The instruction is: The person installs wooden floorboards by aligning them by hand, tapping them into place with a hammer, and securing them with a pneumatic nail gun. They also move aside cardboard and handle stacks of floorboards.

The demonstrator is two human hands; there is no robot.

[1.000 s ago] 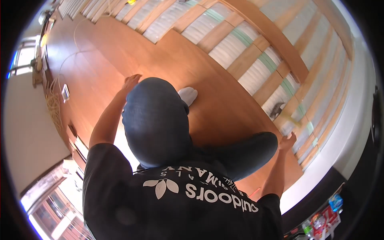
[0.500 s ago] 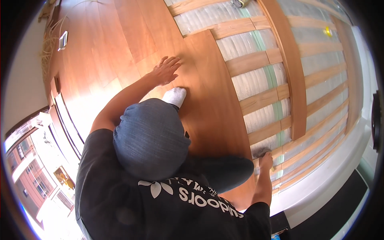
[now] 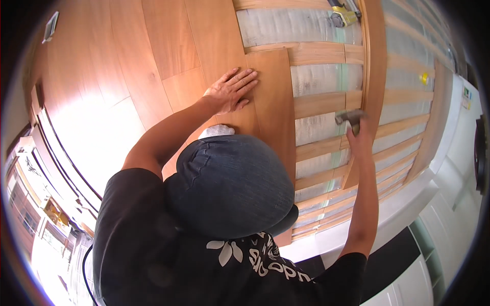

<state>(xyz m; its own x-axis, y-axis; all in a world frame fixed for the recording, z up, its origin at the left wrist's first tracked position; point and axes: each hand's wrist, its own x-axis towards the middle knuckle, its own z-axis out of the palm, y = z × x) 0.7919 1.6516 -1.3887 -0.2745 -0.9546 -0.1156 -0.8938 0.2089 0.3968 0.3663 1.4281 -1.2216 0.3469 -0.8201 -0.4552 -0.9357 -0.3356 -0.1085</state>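
A hammer point(image 3: 351, 118), gripped in the right hand point(image 3: 361, 137), has been brought up over the joists point(image 3: 319, 105) beside the outermost floorboard point(image 3: 276, 102), now apparently steadied by the left hand point(image 3: 231, 93), spread wide at its inner edge

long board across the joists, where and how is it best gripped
Probably by both long edges just short of its near end, coming from the near side: the board is long, narrow and flat, and the spaces between the joists likely leave room under its edges. In view, the right hand, holding the hammer, overlaps part of it.
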